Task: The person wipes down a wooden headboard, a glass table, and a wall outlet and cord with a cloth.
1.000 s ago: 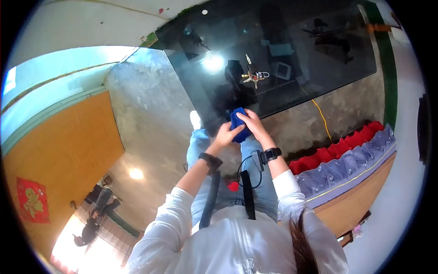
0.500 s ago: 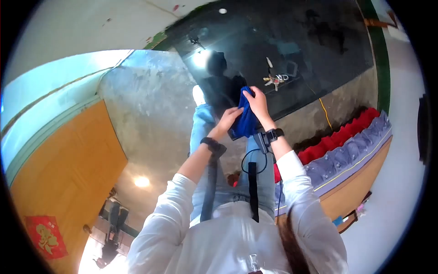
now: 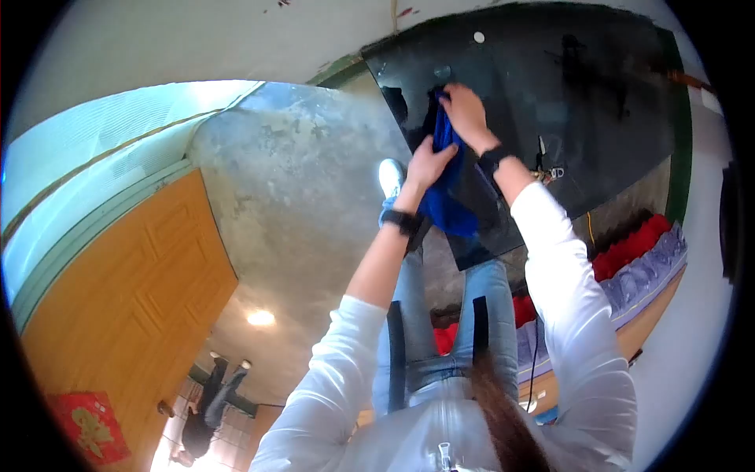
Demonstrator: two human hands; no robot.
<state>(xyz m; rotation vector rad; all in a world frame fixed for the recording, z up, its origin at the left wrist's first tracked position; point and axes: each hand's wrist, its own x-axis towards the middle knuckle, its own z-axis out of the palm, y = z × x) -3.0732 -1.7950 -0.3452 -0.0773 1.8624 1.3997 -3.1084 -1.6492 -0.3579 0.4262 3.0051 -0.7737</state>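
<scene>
From the head camera, we look down past our white long sleeves at a glossy, dark, flat-topped table (image 3: 586, 161). Over its near left part we hold a deep-blue, soft, folded cloth (image 3: 455, 214) between our two hands. Our left hand (image 3: 429, 163) grips the cloth around its middle, thumb laid across it. Our right hand (image 3: 466, 112) is closed on its upper end, fingers bent. The lower end droops toward the table edge nearest us; we cannot tell whether it touches the surface. Each wrist wears a black band, the left one (image 3: 402, 221) and the right one (image 3: 493, 160).

Just beyond our right wrist, a small bunch of metal keys (image 3: 548, 174) lies on the table, and a small, round, white disc (image 3: 479, 37) shows near the far edge. To the left, a white shoe (image 3: 391, 178) stands on the grey concrete floor (image 3: 283, 204). Farther left we see a yellow-brown panelled wooden door (image 3: 149, 291) bearing a red-and-gold paper decoration (image 3: 88, 426), and another person in dark clothes (image 3: 206, 417) beyond it.
</scene>
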